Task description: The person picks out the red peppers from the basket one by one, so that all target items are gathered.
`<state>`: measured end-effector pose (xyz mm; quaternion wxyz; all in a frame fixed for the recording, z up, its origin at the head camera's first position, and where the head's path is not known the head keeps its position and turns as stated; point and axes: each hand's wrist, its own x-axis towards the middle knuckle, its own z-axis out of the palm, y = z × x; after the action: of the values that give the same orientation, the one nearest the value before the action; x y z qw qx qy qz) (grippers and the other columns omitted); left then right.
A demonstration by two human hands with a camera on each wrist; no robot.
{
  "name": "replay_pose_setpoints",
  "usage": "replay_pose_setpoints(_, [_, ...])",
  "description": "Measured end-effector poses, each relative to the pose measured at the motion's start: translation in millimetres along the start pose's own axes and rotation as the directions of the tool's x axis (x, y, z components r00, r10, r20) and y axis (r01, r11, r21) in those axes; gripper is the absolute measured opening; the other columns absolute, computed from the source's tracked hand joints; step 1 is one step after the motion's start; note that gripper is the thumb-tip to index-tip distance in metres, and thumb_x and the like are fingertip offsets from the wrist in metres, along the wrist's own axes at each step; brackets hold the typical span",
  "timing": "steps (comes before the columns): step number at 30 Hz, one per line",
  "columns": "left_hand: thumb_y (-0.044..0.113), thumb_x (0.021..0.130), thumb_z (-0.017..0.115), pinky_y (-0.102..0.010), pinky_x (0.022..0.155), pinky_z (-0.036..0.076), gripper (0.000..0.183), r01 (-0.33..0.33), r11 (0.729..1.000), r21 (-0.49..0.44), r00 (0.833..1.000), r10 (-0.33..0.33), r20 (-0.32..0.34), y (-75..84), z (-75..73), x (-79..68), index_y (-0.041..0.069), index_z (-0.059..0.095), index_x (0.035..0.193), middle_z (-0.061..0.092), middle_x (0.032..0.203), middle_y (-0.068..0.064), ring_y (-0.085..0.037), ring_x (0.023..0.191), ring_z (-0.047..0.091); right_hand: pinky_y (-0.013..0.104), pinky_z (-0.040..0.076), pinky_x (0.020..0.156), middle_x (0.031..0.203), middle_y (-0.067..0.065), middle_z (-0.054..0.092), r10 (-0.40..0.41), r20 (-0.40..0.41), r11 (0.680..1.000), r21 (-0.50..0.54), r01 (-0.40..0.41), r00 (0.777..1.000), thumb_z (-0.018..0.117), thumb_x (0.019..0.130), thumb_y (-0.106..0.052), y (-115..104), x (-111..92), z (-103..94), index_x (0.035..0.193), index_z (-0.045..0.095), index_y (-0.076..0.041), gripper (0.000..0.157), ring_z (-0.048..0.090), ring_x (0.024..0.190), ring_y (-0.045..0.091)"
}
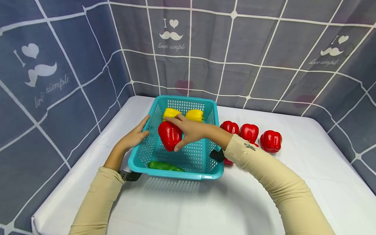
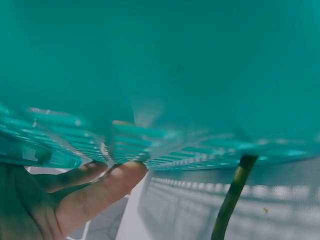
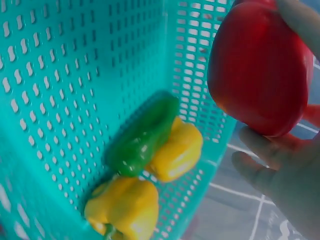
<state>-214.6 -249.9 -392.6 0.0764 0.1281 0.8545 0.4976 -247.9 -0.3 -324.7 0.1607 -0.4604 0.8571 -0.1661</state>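
Note:
My right hand (image 1: pixel 189 130) holds a red bell pepper (image 1: pixel 169 135) over the inside of a turquoise plastic basket (image 1: pixel 176 175). In the right wrist view the fingers and thumb lie around the red pepper (image 3: pixel 260 70). Inside the basket, two yellow bell peppers (image 1: pixel 194 115) lie at the far end and a long green pepper (image 1: pixel 164 166) along the near wall. A green pepper (image 3: pixel 145 135) also shows beside the yellow ones (image 3: pixel 177 152) in the right wrist view. My left hand (image 1: pixel 133 137) rests against the basket's left side, its fingers (image 2: pixel 100 197) extended along the slotted wall.
Several red bell peppers (image 1: pixel 271 141) lie on the white-covered table (image 1: pixel 308 163) right of the basket, some partly hidden by the right forearm. A dark grey checked curtain (image 1: pixel 211 42) hangs behind and along the sides of the table.

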Motion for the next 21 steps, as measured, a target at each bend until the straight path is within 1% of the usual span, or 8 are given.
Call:
replay_pose_setpoints(4, [0.005,0.088,0.035,-0.059,0.107,0.011,0.074,-0.005,1.000,0.000,1.000,0.005,0.005,2.4,1.7,2.1,0.011,-0.010,0.147,-0.008,0.152,-0.018,-0.038,0.138,-0.001,0.030,0.051,0.081,0.135,0.004,0.033,0.007,-0.058,0.997,0.077,-0.002,0.998,0.081,0.064,-0.032,3,-18,-11.4,0.142,0.022,-0.015,0.099,0.035,0.122,0.018])
replay_pose_setpoints(6, [0.006,0.088,0.035,-0.060,0.106,0.011,0.074,-0.008,1.000,-0.005,1.000,0.008,0.010,3.3,2.7,2.8,0.011,-0.011,0.147,-0.009,0.152,-0.020,-0.039,0.138,-0.001,0.030,0.051,0.080,0.133,0.004,0.036,-0.001,-0.095,0.995,0.104,0.011,0.995,0.081,0.064,-0.031,6,-27,-17.1,0.139,0.024,-0.012,0.096,0.035,0.121,0.017])
replay_pose_setpoints(10, [0.005,0.088,0.034,-0.060,0.103,0.016,0.075,-0.003,1.000,-0.012,1.000,0.003,0.022,4.9,3.6,3.1,0.011,-0.012,0.146,-0.010,0.151,-0.021,-0.042,0.137,0.000,0.032,0.051,0.082,0.133,0.005,0.036,-0.003,-0.162,0.991,0.135,0.025,0.987,0.080,0.065,-0.030,14,-48,-27.7,0.137,0.026,-0.011,0.092,0.035,0.121,0.019])
replay_pose_setpoints(12, [0.005,0.088,0.034,-0.061,0.103,0.016,0.075,-0.002,1.000,-0.010,1.000,0.002,0.022,5.5,3.5,2.6,0.012,-0.013,0.146,-0.010,0.151,-0.020,-0.042,0.136,0.001,0.034,0.051,0.083,0.134,0.006,0.035,0.016,-0.188,0.990,0.141,0.010,0.982,0.080,0.065,-0.031,19,-59,-32.3,0.138,0.027,-0.012,0.092,0.034,0.121,0.020])
replay_pose_setpoints(16, [0.004,0.088,0.034,-0.062,0.103,0.014,0.075,-0.001,1.000,-0.002,1.000,0.001,0.020,7.3,3.8,1.2,0.013,-0.013,0.146,-0.011,0.152,-0.019,-0.041,0.137,-0.001,0.036,0.050,0.085,0.136,0.006,0.032,0.058,-0.226,0.989,0.148,-0.025,0.972,0.080,0.065,-0.032,30,-80,-39.2,0.138,0.027,-0.014,0.093,0.033,0.123,0.020])
replay_pose_setpoints(21, [0.004,0.089,0.033,-0.064,0.102,0.012,0.075,0.004,1.000,-0.001,1.000,-0.004,0.028,8.8,7.3,1.2,0.014,-0.015,0.146,-0.013,0.151,-0.020,-0.043,0.136,-0.004,0.039,0.049,0.086,0.133,0.006,0.035,0.105,-0.259,0.985,0.158,-0.065,0.960,0.081,0.064,-0.032,43,-106,-43.6,0.138,0.028,-0.014,0.092,0.035,0.122,0.021])
